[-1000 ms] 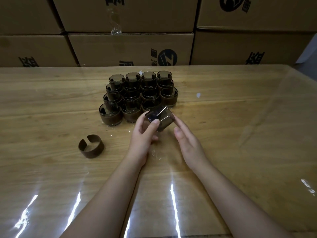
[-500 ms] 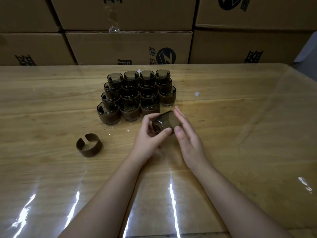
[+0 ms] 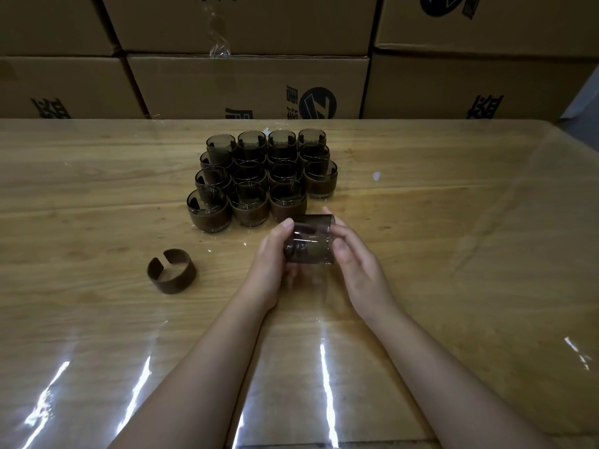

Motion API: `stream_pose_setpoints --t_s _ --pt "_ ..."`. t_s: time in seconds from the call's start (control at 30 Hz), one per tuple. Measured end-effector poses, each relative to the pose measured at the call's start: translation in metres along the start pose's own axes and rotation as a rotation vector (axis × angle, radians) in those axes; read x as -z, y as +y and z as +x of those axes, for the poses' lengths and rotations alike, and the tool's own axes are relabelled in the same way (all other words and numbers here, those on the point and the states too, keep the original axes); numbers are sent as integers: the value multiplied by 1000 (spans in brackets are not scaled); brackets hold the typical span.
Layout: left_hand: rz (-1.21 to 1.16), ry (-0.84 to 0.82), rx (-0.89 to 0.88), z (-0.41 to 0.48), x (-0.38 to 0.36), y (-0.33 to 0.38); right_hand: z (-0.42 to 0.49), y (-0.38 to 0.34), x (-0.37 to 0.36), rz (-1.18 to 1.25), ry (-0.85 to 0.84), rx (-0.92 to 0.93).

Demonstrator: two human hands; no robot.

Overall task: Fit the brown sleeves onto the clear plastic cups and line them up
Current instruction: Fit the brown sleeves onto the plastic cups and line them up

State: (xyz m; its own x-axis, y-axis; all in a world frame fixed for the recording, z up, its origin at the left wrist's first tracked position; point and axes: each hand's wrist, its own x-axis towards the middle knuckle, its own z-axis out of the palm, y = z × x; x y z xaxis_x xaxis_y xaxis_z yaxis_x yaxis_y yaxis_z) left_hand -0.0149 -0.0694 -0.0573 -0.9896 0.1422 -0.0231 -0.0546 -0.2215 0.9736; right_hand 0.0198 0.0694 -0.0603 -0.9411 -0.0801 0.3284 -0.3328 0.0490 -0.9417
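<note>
- Head view: one bare cup (image 3: 310, 238), smoky and see-through, tipped on its side and held above the table (image 3: 453, 254) between both hands, just in front of the grouped cups.
- Left hand (image 3: 270, 259) curled round the cup's left end, thumb laid over the top edge; right hand (image 3: 351, 256) cupped against the right end, fingers fairly straight and pressing on the wall rather than wrapped round it.
- No sleeve on this cup as far as can be told.
- Step in hand, by judgement: readying the last cup for its sleeve.
- Loose brown sleeve (image 3: 171, 270) standing on the table well to the left of the hands, split gap facing away, untouched.
- Next move likely calls for a hand freed to fetch that sleeve, then the gap spread and the band worked round the cup body, then the cup stood upright in the open front-right spot.
- Counts: sleeved cups (image 3: 262, 179) standing in four columns, fifteen as best counted, inner ones partly hidden; one cup in hand; one loose sleeve.
- Cardboard boxes (image 3: 246, 82) stacked behind the table.
</note>
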Motion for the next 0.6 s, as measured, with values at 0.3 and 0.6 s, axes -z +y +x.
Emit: stream_pose_setpoints --t_s 0.3,0.6 --pt "-153 59 -52 2 1 1 0 -2 -1 -124 -50 -9" --pt "138 -26 -112 -2 -3 0 0 -8 6 50 80 -53"
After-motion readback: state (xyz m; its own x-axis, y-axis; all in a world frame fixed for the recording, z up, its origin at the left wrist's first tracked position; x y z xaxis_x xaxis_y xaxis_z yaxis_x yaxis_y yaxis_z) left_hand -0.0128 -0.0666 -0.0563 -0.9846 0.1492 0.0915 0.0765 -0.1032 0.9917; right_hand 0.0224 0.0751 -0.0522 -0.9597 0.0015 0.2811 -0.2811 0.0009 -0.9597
